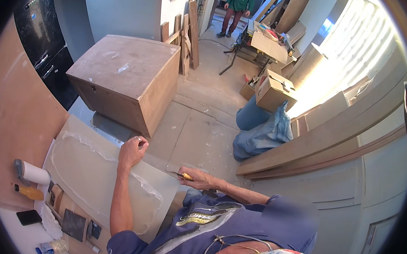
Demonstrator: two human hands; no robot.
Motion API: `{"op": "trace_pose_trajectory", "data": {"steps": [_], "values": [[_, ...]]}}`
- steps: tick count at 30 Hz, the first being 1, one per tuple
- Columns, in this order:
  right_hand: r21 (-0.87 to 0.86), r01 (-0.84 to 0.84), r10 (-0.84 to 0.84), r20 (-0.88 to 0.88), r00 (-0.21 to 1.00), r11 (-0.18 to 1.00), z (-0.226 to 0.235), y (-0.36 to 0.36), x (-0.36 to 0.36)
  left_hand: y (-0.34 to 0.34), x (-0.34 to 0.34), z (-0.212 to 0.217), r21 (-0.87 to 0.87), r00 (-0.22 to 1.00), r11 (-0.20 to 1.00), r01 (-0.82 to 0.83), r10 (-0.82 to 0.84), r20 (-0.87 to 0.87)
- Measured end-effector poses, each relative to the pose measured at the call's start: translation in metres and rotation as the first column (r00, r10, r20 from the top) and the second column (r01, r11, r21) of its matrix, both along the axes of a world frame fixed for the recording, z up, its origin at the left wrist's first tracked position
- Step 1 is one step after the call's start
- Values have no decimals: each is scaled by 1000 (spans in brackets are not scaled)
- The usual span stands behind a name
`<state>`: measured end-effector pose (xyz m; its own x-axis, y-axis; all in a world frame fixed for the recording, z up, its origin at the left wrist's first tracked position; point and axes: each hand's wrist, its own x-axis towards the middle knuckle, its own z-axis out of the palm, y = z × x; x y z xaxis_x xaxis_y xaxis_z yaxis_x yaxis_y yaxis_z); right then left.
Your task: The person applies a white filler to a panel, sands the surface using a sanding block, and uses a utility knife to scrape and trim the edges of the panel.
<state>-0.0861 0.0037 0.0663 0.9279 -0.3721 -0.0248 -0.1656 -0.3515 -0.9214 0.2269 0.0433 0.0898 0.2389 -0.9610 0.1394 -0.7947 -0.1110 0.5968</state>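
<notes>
The right hand (201, 179) is closed around a yellow-handled tool (187, 176), whose thin dark end points left toward the near right edge of a pale panel (91, 164). The panel lies left of that grip and beneath the left forearm. The left hand (131, 153), fingers curled, is over the panel's far edge, near the wooden box (120, 69); whether it pinches anything, I cannot tell.
</notes>
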Motion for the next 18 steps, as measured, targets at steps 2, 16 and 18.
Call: {"op": "trace_pose_trajectory", "data": {"steps": [2, 16, 18], "values": [[10, -17, 17, -17, 1000, 1000, 1, -1, 1, 0, 0, 1, 29, 1000, 1000, -8, 9, -18], [494, -651, -211, 859, 466, 576, 269, -34, 106, 12, -3, 5, -23, 998, 998, -50, 49, -24], [404, -759, -98, 904, 416, 511, 276, -12, 125, 14, -4, 3, -46, 999, 998, -44, 43, -24]]}}
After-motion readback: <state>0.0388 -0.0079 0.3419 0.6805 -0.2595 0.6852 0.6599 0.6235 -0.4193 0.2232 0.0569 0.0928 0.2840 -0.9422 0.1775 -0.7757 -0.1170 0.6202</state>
